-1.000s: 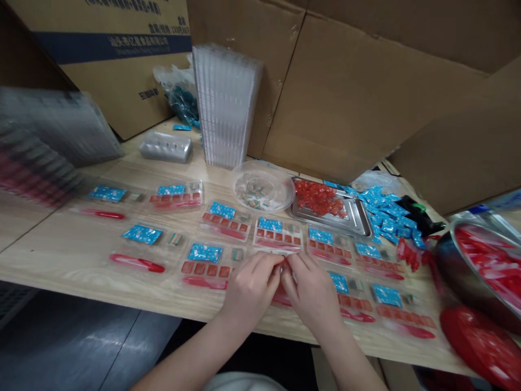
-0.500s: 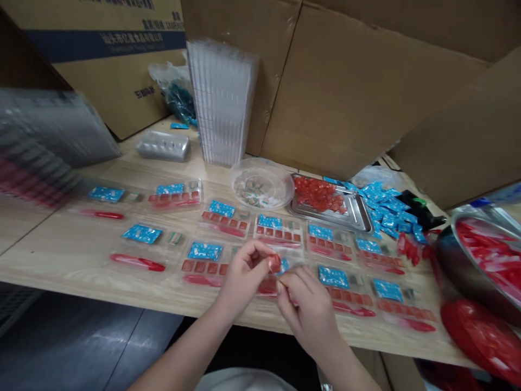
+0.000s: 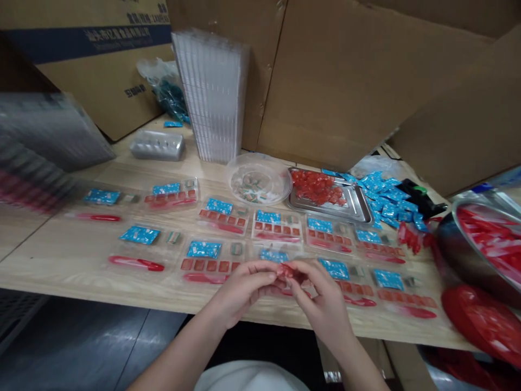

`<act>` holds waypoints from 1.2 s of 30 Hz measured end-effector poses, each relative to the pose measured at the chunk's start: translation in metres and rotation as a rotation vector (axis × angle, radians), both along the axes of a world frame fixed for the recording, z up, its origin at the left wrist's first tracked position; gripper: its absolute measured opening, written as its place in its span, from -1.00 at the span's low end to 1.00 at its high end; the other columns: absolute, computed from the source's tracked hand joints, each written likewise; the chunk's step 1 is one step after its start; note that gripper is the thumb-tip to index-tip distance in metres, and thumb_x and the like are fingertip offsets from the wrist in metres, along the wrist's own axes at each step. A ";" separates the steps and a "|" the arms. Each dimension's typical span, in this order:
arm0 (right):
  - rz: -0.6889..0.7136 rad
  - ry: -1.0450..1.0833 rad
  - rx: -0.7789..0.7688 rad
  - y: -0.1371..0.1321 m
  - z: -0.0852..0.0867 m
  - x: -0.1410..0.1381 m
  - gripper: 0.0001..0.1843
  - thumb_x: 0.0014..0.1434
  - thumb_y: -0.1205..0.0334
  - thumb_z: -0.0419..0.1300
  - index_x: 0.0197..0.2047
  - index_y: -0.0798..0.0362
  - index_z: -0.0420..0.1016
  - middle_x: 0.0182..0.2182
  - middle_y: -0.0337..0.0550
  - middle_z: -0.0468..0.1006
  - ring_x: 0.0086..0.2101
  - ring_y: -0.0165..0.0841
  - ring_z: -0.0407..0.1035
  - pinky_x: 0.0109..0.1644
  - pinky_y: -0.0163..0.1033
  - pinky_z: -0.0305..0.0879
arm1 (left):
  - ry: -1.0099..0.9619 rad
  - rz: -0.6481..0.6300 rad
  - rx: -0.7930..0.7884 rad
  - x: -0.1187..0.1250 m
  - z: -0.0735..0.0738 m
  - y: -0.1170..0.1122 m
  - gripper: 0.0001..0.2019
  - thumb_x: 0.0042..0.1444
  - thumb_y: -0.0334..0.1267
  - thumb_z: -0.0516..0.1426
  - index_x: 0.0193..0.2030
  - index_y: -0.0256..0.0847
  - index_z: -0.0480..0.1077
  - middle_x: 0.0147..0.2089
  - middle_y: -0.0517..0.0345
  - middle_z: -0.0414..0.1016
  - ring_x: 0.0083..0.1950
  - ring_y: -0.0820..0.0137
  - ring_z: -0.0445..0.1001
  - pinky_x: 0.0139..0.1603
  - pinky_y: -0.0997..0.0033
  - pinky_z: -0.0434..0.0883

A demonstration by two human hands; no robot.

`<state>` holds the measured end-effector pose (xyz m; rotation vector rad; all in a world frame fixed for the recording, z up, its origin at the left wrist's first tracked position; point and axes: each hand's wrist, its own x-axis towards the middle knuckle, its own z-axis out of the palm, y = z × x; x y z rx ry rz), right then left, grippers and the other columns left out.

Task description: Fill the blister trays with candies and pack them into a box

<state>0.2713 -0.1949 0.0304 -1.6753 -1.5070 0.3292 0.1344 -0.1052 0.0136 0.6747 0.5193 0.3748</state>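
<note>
Over the front edge of the wooden table (image 3: 61,255), my left hand (image 3: 240,288) and my right hand (image 3: 321,301) meet. Both pinch the same small red wrapped candy (image 3: 286,270) between their fingertips. Directly beneath them lies a clear plastic tray (image 3: 273,259) holding a blue packet; its lower part is hidden by my fingers. Similar trays with blue packets, red squares and red spoons lie in two rows to either side, such as one just left of my hands (image 3: 205,259) and one just right (image 3: 344,277).
A steel tray of red candies (image 3: 325,193), a clear bowl (image 3: 258,182) and a heap of blue packets (image 3: 386,198) sit behind the rows. A tall stack of clear trays (image 3: 211,92) leans on cardboard boxes. A metal bowl (image 3: 484,244) and red lid (image 3: 480,328) stand at right.
Both hands have drawn back toward the table's front edge with the red candy, uncovering the blue packet in the tray under them. The camera has tilted slightly.
</note>
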 end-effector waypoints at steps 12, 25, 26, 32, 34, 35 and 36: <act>-0.045 -0.031 0.000 -0.033 -0.004 0.009 -0.82 0.15 0.32 0.20 -0.14 -0.04 0.46 -0.29 -0.18 0.55 -0.27 -0.37 0.45 -0.23 -0.30 0.43 | 0.323 0.059 0.759 0.005 0.005 -0.026 -0.85 0.14 -0.24 0.14 -0.40 -0.23 0.45 -0.39 0.17 0.49 -0.34 0.43 0.42 -0.30 0.47 0.33; -0.009 -0.443 -0.119 -0.011 -0.036 0.064 -0.78 0.21 0.33 0.10 -0.12 0.10 0.53 -0.28 -0.03 0.50 -0.24 -0.24 0.35 -0.14 -0.10 0.38 | 0.544 -0.012 1.659 -0.012 -0.033 -0.028 -0.86 0.16 -0.44 0.07 -0.20 -0.18 0.42 -0.15 0.11 0.50 -0.06 0.26 0.41 -0.01 0.16 0.34; 0.016 -0.448 -0.140 -0.009 -0.038 0.065 -0.77 0.21 0.34 0.09 -0.11 0.09 0.52 -0.27 -0.03 0.50 -0.24 -0.24 0.35 -0.14 -0.10 0.38 | 0.555 -0.014 1.661 -0.011 -0.034 -0.028 -0.86 0.15 -0.44 0.08 -0.21 -0.19 0.42 -0.15 0.11 0.50 -0.06 0.26 0.41 -0.02 0.16 0.35; 0.007 -0.381 -0.188 -0.008 -0.036 0.065 -0.62 0.16 0.28 0.17 0.07 0.06 0.36 -0.15 -0.02 0.50 -0.14 -0.20 0.34 -0.08 -0.06 0.35 | 0.541 -0.023 1.663 -0.010 -0.036 -0.025 -0.86 0.12 -0.47 0.11 -0.23 -0.19 0.42 -0.19 0.15 0.51 -0.06 0.26 0.42 -0.03 0.16 0.38; 0.012 -0.398 -0.226 -0.007 -0.033 0.061 -0.82 0.18 0.34 0.13 -0.13 0.05 0.45 -0.26 -0.06 0.52 -0.21 -0.22 0.36 -0.13 -0.09 0.35 | 0.538 -0.021 1.670 -0.010 -0.036 -0.024 -0.87 0.12 -0.47 0.11 -0.24 -0.19 0.42 -0.19 0.14 0.51 -0.05 0.23 0.41 -0.03 0.13 0.39; 0.029 -0.406 -0.258 -0.007 -0.030 0.061 -0.87 0.17 0.38 0.12 -0.22 0.05 0.46 -0.30 -0.07 0.53 -0.23 -0.23 0.37 -0.15 -0.10 0.35 | 0.533 -0.018 1.672 -0.010 -0.036 -0.024 -0.87 0.12 -0.47 0.11 -0.25 -0.19 0.42 -0.19 0.14 0.51 -0.05 0.23 0.41 -0.03 0.12 0.39; 0.055 -0.403 -0.297 -0.005 -0.028 0.062 -0.88 0.15 0.39 0.13 -0.24 0.05 0.46 -0.32 -0.08 0.53 -0.23 -0.23 0.37 -0.15 -0.12 0.35 | 0.528 -0.015 1.671 -0.011 -0.036 -0.024 -0.87 0.12 -0.47 0.10 -0.25 -0.19 0.42 -0.19 0.14 0.51 -0.05 0.22 0.42 -0.04 0.11 0.39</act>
